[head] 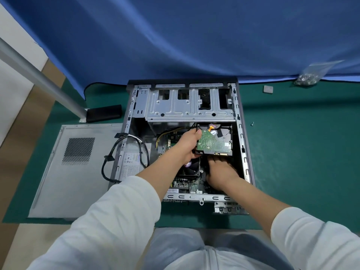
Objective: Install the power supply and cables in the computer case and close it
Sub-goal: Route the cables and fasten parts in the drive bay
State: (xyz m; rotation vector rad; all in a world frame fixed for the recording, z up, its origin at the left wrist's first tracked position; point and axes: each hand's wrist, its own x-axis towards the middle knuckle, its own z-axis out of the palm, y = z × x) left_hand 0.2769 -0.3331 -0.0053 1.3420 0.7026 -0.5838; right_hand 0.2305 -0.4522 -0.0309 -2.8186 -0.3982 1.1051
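The open computer case (pixel 244 145) lies flat on the green mat. My left hand (pixel 187 146) grips the left edge of a hard drive (pixel 214 141), which is held circuit board up inside the case, below the metal drive cage (pixel 187 103). My right hand (pixel 221 172) reaches under the drive's near edge, fingers hidden beneath it. The power supply (pixel 131 162) sits in the case's left side, its black cables (pixel 116 152) looping out over the left wall. The grey side panel (pixel 64 182) lies flat to the left of the case.
A CPU fan (pixel 190 169) and motherboard lie under my hands. A bag of screws (pixel 307 76), a small grey block (pixel 267 89) and a loose screw (pixel 252 123) rest on the mat at right. A black bar (pixel 104 113) and a metal pole (pixel 39 76) stand at left.
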